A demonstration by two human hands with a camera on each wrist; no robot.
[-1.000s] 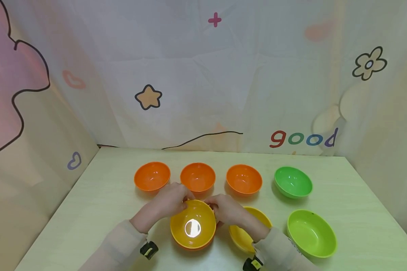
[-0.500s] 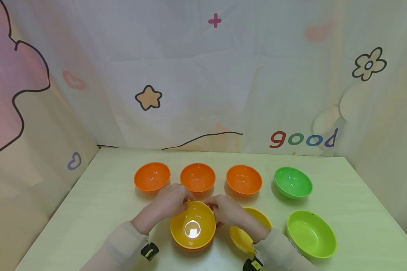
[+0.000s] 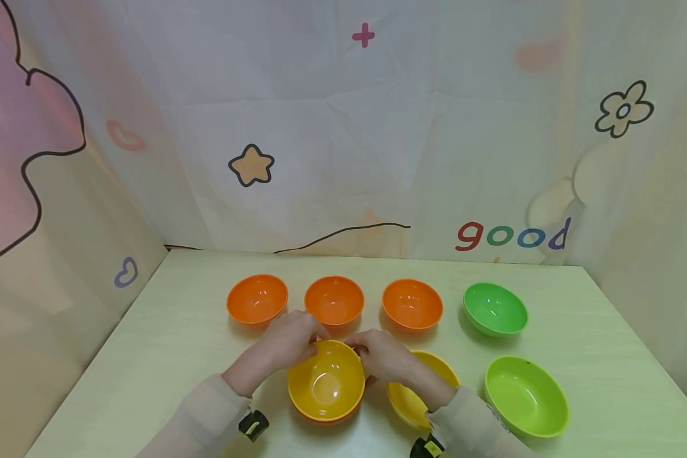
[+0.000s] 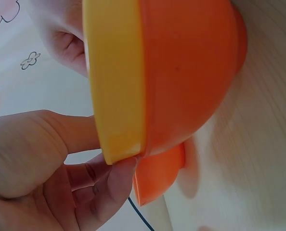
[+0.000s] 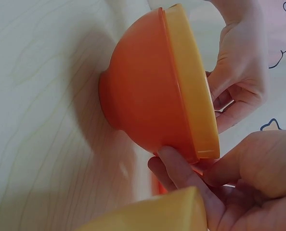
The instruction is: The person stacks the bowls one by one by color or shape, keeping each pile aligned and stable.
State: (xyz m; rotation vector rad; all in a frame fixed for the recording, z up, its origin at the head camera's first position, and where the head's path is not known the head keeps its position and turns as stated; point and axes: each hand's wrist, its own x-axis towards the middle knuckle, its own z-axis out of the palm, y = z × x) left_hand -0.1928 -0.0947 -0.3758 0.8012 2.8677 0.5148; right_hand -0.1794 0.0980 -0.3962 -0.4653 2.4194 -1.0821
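Observation:
A yellow bowl sits nested inside an orange bowl, whose foot stands on the table. At the far left of the rim, my left hand pinches the yellow bowl, with the thumb at its inner side and fingertips outside near the seam between the two bowls. My right hand holds the far right side. In the right wrist view its fingers lie against the orange bowl's outer wall below the rim, with the thumb up by the rim. Only a narrow yellow band shows above the orange one.
Behind the hands stand three orange bowls in a row, with a green bowl at its right end. A second yellow bowl lies partly under my right forearm. Farther right is a lime-green bowl. A printed cloth hangs behind the table.
The bright reflection inside the nested yellow bowl has dimmed. Both hands and all the bowls stay essentially where they were.

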